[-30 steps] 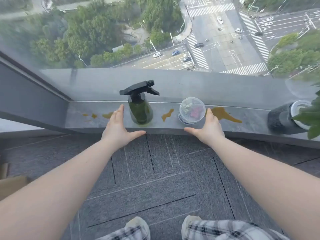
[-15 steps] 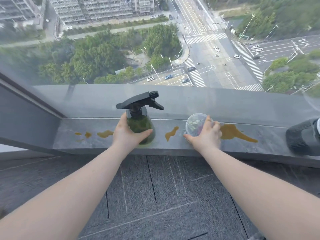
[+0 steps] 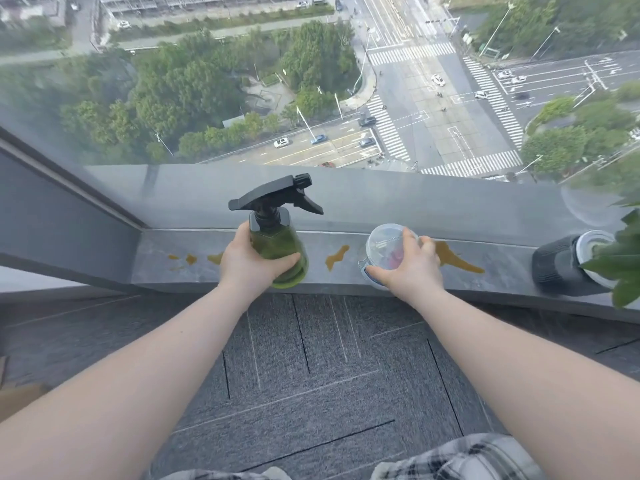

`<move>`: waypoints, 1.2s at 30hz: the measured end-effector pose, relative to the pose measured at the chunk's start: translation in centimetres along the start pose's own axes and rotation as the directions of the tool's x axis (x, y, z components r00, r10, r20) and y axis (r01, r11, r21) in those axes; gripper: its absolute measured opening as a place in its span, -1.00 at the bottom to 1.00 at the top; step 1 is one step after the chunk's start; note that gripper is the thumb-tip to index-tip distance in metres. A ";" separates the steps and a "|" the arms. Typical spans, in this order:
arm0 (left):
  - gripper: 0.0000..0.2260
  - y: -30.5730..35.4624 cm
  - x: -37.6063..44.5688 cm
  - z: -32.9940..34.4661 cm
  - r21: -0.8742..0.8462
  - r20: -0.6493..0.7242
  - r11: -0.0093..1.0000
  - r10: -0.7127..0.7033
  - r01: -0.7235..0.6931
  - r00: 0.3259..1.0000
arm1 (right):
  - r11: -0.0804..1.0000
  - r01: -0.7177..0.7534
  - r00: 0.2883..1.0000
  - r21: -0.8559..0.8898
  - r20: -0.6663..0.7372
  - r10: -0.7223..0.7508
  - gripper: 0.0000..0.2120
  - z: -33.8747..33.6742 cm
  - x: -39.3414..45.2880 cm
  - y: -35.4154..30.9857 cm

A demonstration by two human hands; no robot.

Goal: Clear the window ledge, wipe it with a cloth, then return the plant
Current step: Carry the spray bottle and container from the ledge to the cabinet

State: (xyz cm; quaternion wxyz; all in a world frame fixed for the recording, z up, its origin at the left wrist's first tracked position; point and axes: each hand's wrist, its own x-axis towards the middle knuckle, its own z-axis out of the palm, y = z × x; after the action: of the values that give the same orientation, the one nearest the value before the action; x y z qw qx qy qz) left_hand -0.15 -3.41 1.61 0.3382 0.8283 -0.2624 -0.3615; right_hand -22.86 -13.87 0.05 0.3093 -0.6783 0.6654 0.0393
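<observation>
Green spray bottle [image 3: 278, 252] in L hand [image 3: 247, 263] fingers [image 3: 285, 260]; clear jar [image 3: 382, 251] under R hand [image 3: 410, 268].

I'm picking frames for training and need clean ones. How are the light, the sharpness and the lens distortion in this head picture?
Head view: soft, even daylight with no hard shadows; the grey stone window ledge bows from wide-angle distortion; the green plastic spray bottle with black trigger and both hands are fairly sharp; the dark plant pot at the right edge looks stretched; a faint reflection hazes the glass above it.

No legible text anywhere.
</observation>
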 end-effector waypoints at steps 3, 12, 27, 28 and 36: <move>-0.45 2.1 -2.2 -2.3 0.013 0.005 1.000 -0.015 0.015 1.000 | 0.998 0.022 0.998 -0.059 0.058 -0.018 -0.02 -2.6 -2.6 -1.1; -0.48 12.1 -10.8 -12.9 0.045 0.023 0.998 -0.044 0.043 0.999 | 0.983 0.066 0.981 -0.172 0.189 -0.033 -0.04 -14.4 -13.0 -6.4; -0.49 30.6 -25.7 -30.0 0.106 0.008 0.991 0.082 -0.082 0.997 | 0.925 0.318 0.939 -0.209 0.203 -0.278 -0.03 -36.2 -27.4 -20.1; -0.49 31.4 -26.7 -30.9 0.104 -0.013 0.991 0.088 -0.086 0.996 | 0.914 0.347 0.930 -0.213 0.201 -0.306 -0.05 -37.1 -28.2 -20.9; -0.43 33.7 -37.8 -37.3 0.053 -0.319 0.997 0.076 -0.062 0.945 | 0.770 0.593 0.804 -0.234 0.220 -0.553 -0.04 -42.7 -35.6 -26.2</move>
State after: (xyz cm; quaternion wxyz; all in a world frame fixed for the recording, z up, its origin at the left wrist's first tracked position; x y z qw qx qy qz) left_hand -0.29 14.72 61.85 0.3713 0.8733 -0.2404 -0.2044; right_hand -17.85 -4.73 60.60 0.2484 -0.8824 0.3900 0.0876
